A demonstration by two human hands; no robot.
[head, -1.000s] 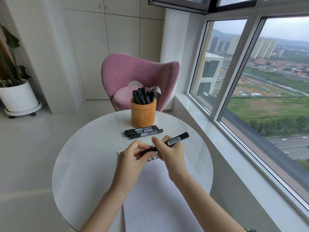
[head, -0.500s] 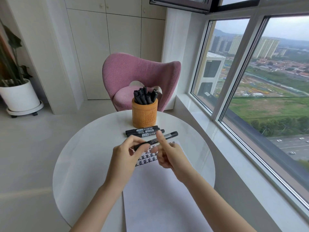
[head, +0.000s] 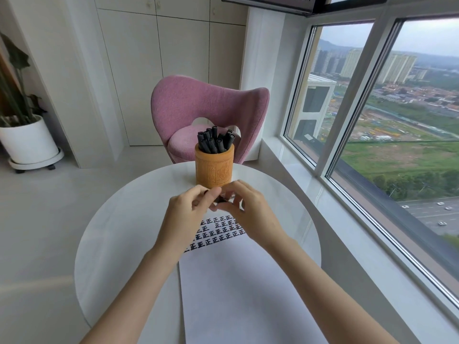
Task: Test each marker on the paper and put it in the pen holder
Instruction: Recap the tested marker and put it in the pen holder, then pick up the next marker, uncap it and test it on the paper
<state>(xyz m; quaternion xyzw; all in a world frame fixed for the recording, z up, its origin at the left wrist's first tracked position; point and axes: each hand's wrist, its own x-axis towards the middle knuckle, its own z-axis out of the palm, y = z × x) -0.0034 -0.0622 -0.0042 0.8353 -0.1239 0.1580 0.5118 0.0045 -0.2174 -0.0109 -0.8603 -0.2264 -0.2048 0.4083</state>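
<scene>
Both hands are up over the far end of the paper (head: 248, 281), meeting just in front of the holder (head: 214, 170). The left hand (head: 188, 214) has its fingers curled, thumb and forefinger pinched on a black marker (head: 220, 200). The right hand (head: 253, 212) comes in from the other side, forefinger arched over the top, thumb underneath, nipping the same marker. Most of the barrel is hidden by the fingers. Only a dark stub shows between the two thumbs, plus a sliver of white label past the right forefinger, its print too small to read. The marker is in the air, above the top edge of the sheet and near the holder's base. Whether it is capped, I cannot tell. The holder is a tan carved cylinder standing on the round white table (head: 124, 232), with relief panels on its side but no writing I can make out. A bunch of capped markers (head: 214, 142) stands in it, black ends up. On the paper, right below the hands, sit rows of bold black 正 marks (head: 216, 232), several lines deep, partly covered by the left wrist. The rest of the sheet runs blank toward the camera. Behind the table is a pink chair (head: 211, 103), a white plant pot (head: 27, 142) sits at far left, and the window (head: 397, 120) on the right looks over towers and fields.
</scene>
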